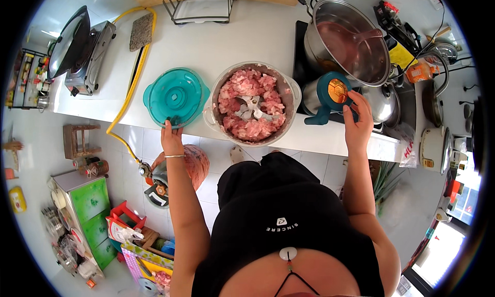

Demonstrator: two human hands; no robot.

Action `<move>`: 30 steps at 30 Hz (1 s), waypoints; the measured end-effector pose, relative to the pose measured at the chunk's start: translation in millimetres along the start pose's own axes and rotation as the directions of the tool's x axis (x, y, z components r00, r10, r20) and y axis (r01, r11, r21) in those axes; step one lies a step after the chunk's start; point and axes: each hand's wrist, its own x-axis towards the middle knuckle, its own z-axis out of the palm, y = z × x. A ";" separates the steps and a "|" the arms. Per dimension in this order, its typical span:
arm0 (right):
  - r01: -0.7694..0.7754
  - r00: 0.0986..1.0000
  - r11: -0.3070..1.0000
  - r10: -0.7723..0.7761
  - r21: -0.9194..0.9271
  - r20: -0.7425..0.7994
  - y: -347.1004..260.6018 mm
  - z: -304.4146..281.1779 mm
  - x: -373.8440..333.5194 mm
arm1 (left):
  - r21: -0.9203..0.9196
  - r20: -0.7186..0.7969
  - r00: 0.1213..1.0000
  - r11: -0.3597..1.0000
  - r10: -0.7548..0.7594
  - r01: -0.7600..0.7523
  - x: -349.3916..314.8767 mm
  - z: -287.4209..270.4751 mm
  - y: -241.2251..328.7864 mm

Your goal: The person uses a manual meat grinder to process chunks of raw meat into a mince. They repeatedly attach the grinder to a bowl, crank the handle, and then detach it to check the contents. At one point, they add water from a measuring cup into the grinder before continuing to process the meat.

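In the middle of the white counter sits a metal food chopper bowl [292, 102] with two side handles. Raw minced meat [251, 85] rings the pale blade [251, 108] inside it. My left hand [172, 138] grips the near rim of a round teal lid [178, 93], left of the bowl. On the right, my right hand [359, 122] has its thumb and fingers at the rim of a steel cylinder [310, 97] with a dark teal top, a curved arm like a handle and a gold-orange disc. Whether this is a jug or a motor head, I cannot tell.
A big steel pot [379, 70] with reddish liquid stands behind the cylinder. A yellow hose [122, 110] runs over the counter's left side to a gas cylinder [157, 186]. Far left, a portable stove [93, 65] carries a dark wok. A wire rack [198, 18] stands behind.
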 end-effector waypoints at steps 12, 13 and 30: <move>0.058 0.998 0.995 -0.058 -0.082 0.007 0.9 4.2 0.0 | -0.001 -0.020 1.000 1.000 -0.007 0.007 -1.7 2.7 0.9; 0.061 0.998 0.995 -0.060 -0.083 0.010 1.1 4.5 0.1 | -0.003 -0.014 1.000 1.000 -0.011 0.011 0.5 -1.2 -1.0; 0.106 0.994 0.986 -0.104 -0.131 0.026 4.3 5.5 0.4 | -0.003 -0.007 1.000 1.000 -0.014 0.014 -0.5 0.5 0.1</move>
